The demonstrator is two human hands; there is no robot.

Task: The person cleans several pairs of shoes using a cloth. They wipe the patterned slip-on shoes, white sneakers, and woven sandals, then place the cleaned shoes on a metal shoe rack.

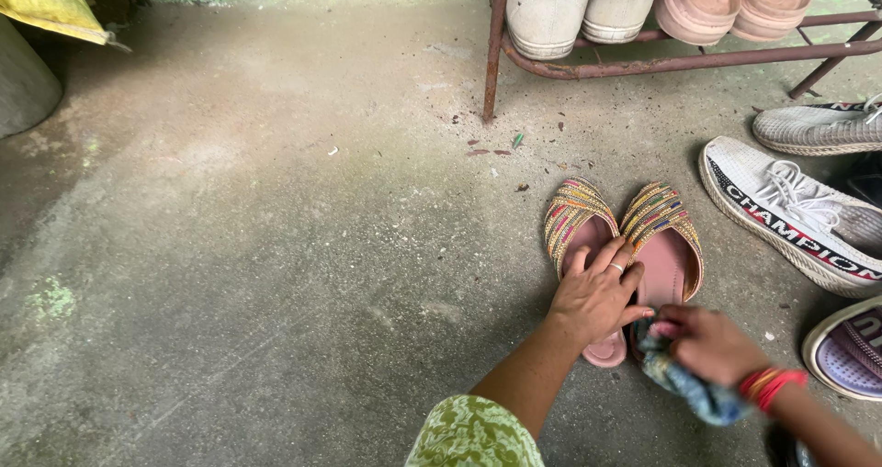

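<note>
A pair of pink slip-on sandals with multicoloured beaded fronts lies on the concrete floor, the left sandal [571,224] beside the right sandal [669,242]. My left hand [599,294] rests flat on the left sandal's heel part, a ring on one finger, fingers reaching over to the right sandal. My right hand [709,343], with red bangles at the wrist, grips a blue patterned cloth [684,386] pressed against the heel end of the right sandal.
A rusty metal shoe rack [680,61] at the back right carries pale shoes [549,15] and pink sandals [735,3]. White sneakers [795,212] and a purple-lined shoe [850,348] lie at right. A grey cylinder [23,86] with a yellow sack [50,3] stands far left.
</note>
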